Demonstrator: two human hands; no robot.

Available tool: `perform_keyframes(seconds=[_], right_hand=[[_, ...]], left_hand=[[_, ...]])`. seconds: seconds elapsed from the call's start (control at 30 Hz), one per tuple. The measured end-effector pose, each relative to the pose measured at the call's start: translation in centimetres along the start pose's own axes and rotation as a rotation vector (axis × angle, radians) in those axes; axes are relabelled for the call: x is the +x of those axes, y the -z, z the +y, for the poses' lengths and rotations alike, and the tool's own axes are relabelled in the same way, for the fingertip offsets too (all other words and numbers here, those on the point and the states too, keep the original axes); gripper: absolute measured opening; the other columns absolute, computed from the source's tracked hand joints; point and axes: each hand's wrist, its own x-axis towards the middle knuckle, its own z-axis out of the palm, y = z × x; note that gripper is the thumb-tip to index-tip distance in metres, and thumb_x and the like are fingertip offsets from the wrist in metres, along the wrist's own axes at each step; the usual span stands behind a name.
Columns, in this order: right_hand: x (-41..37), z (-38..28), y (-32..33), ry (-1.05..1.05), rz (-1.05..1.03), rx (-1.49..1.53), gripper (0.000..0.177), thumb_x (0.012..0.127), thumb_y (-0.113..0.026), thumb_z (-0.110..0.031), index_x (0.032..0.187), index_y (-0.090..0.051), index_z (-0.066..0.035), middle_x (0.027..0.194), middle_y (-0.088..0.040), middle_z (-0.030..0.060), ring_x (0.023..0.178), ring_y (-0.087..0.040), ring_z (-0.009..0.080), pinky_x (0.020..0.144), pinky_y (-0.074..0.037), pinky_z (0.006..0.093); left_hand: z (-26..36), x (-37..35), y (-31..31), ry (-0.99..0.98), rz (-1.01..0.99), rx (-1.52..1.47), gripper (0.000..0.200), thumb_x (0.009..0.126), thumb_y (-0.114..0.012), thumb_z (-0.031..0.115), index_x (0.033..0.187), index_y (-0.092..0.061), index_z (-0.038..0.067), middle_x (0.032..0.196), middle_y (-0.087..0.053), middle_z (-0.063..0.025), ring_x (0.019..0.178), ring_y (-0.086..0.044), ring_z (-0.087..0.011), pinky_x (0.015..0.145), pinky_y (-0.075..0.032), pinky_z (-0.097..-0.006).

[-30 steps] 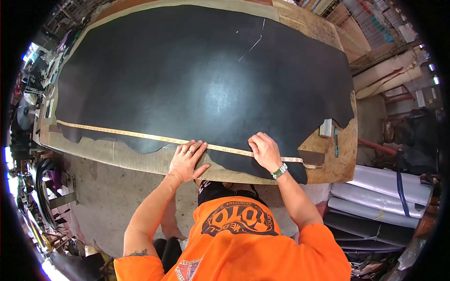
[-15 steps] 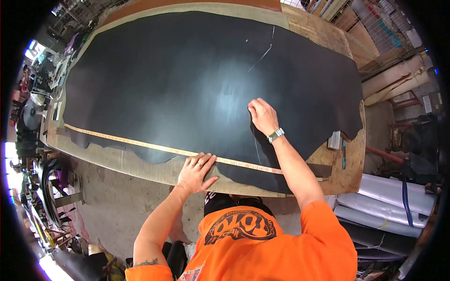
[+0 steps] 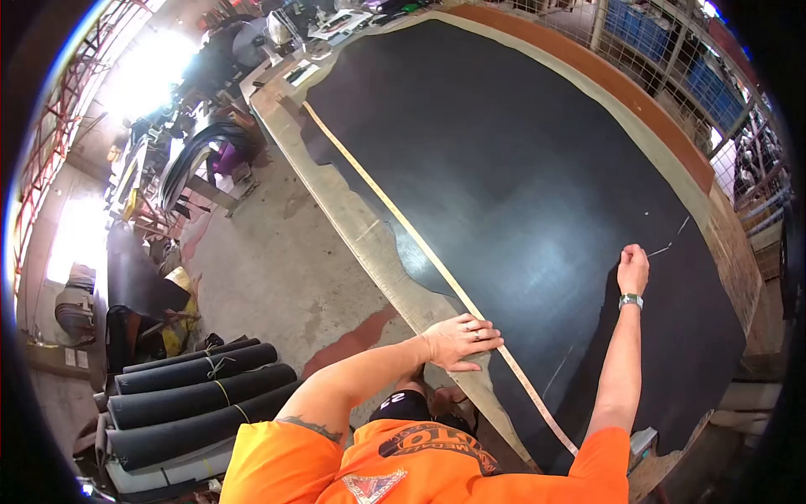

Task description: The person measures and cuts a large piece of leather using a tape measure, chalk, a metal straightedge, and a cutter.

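A large dark sheet with an irregular edge lies over the table. A long yellow ruler or tape runs across it near the side closest to me. My left hand rests flat on this strip and the sheet's edge, fingers spread. Farther right, my right hand is pinched above or on the sheet; what its fingertips hold is too small to make out. Thin pale lines mark the sheet, one between my hands and another just beyond my right hand.
Dark rolls are stacked at the lower left. Cluttered items and a curved bundle stand beyond the floor at the left. A wire mesh partition with blue crates is at the upper right. A small block lies by my right elbow.
The view has turned toward the left, bringing the dark rolls into sight. My right hand has moved away from me across the sheet, near the far pale line. My left hand stays on the strip.
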Motion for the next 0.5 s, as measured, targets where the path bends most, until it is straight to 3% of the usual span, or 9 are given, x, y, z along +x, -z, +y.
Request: perform_keyframes(seconds=[0.07,0.17,0.23,0.3,0.43,0.5], right_hand=[[-0.4,0.3,0.3,-0.051,-0.023,0.077,0.007,0.092,-0.065,-0.011,0.098,-0.065,-0.007,0.094,-0.068,0.0128,0.088,-0.067,0.0339,0.077,-0.053,0.0433],[-3.2,-2.3,3.3,-0.165,0.034,0.29,0.018,0.094,-0.066,-0.019,0.105,-0.071,-0.007,0.093,-0.074,0.0121,0.087,-0.072,0.024,0.081,-0.055,0.0361],[-6.2,-3.6,6.7,-0.269,0.05,0.409,0.018,0.094,-0.069,-0.021,0.104,-0.071,-0.006,0.089,-0.074,0.009,0.084,-0.072,0.0181,0.075,-0.055,0.0331],[-9.5,-3.5,9.0,-0.454,0.045,0.882,0.014,0.095,-0.068,-0.01,0.103,-0.066,0.001,0.094,-0.073,0.0093,0.083,-0.071,0.0162,0.071,-0.055,0.0274],[-18.5,-3.0,14.1,-0.603,0.077,1.75,0.012,0.098,-0.059,-0.007,0.109,-0.063,-0.002,0.104,-0.07,0.0107,0.088,-0.067,0.0183,0.079,-0.053,0.0311],[-22.7,-3.6,15.5,-0.612,0.077,1.91,0.013,0.099,-0.055,-0.006,0.11,-0.062,-0.003,0.104,-0.067,0.0102,0.089,-0.063,0.0186,0.079,-0.05,0.0312]], left_hand=[[0.1,-0.1,-0.1,0.001,-0.025,0.016,0.071,0.09,-0.062,0.049,0.148,-0.047,0.011,0.141,-0.054,-0.0085,0.133,-0.048,-0.0277,0.109,-0.04,-0.0423],[0.3,0.6,1.7,0.024,-0.12,-0.041,0.069,0.086,-0.064,0.046,0.142,-0.05,0.008,0.138,-0.056,-0.011,0.129,-0.052,-0.0295,0.106,-0.043,-0.0453],[-0.1,1.2,0.9,0.032,-0.19,-0.028,0.07,0.084,-0.067,0.048,0.141,-0.053,0.01,0.139,-0.055,-0.0108,0.129,-0.053,-0.0299,0.104,-0.043,-0.0463],[0.6,0.7,0.2,0.049,-0.117,0.106,0.072,0.083,-0.067,0.05,0.142,-0.053,0.011,0.14,-0.053,-0.0107,0.129,-0.051,-0.0297,0.105,-0.04,-0.0456],[1.1,0.7,0.4,0.043,-0.073,0.085,0.072,0.087,-0.066,0.05,0.147,-0.05,0.013,0.14,-0.053,-0.0079,0.128,-0.049,-0.0287,0.107,-0.038,-0.0437],[1.2,0.8,0.4,0.026,-0.046,0.082,0.073,0.086,-0.067,0.049,0.147,-0.049,0.012,0.14,-0.053,-0.0085,0.128,-0.049,-0.0294,0.107,-0.038,-0.0437]])
